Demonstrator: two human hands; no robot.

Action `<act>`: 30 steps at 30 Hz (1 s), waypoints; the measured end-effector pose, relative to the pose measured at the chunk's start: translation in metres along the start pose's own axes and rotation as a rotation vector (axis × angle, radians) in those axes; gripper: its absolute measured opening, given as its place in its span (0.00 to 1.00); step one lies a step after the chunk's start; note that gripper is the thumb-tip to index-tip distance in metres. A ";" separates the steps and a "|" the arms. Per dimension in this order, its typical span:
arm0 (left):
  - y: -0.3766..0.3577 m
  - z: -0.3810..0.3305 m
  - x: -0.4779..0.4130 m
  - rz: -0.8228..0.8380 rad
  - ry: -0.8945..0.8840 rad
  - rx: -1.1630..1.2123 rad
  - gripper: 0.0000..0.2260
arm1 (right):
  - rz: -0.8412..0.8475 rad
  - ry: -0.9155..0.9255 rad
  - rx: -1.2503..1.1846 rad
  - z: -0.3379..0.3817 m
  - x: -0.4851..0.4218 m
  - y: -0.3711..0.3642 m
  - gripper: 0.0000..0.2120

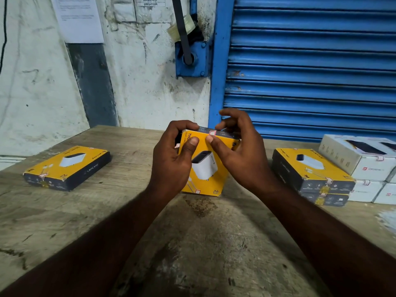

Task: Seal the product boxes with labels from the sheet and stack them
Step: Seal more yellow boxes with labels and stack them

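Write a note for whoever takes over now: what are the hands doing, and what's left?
Left hand grips the upright yellow box by its left side. Right hand pinches its top edge, thumb on a label. Done: a two-box stack lies at the right. A single box lies at the left, with a label on its near end. To do: press the label flat, then stack this box. Label sheet not in view.

yellow box (205, 168) between both hands

A blue shutter (310, 61) stands behind the wooden table (203, 243).
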State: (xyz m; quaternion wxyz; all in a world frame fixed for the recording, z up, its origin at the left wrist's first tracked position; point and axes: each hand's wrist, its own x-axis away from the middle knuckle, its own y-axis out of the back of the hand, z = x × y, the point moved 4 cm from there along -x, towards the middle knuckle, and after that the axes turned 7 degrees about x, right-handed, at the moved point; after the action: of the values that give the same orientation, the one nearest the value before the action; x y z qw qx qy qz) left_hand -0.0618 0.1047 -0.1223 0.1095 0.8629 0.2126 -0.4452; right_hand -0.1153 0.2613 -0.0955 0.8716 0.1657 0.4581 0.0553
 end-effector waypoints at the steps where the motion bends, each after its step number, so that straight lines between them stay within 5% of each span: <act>1: 0.000 0.000 0.000 -0.010 0.008 0.006 0.07 | 0.006 -0.050 -0.021 -0.002 0.000 -0.001 0.23; 7: -0.001 0.005 0.002 -0.060 0.082 0.012 0.06 | 0.080 -0.316 -0.173 -0.014 0.004 -0.014 0.19; 30: -0.008 -0.003 0.009 -0.070 0.210 0.001 0.18 | 0.147 -0.285 -0.385 -0.010 0.013 -0.016 0.14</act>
State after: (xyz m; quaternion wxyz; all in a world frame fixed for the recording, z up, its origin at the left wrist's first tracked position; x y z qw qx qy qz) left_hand -0.0591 0.1155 -0.1282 0.0704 0.8969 0.2525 -0.3561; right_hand -0.1169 0.2516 -0.1165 0.9365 0.0354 0.2985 0.1808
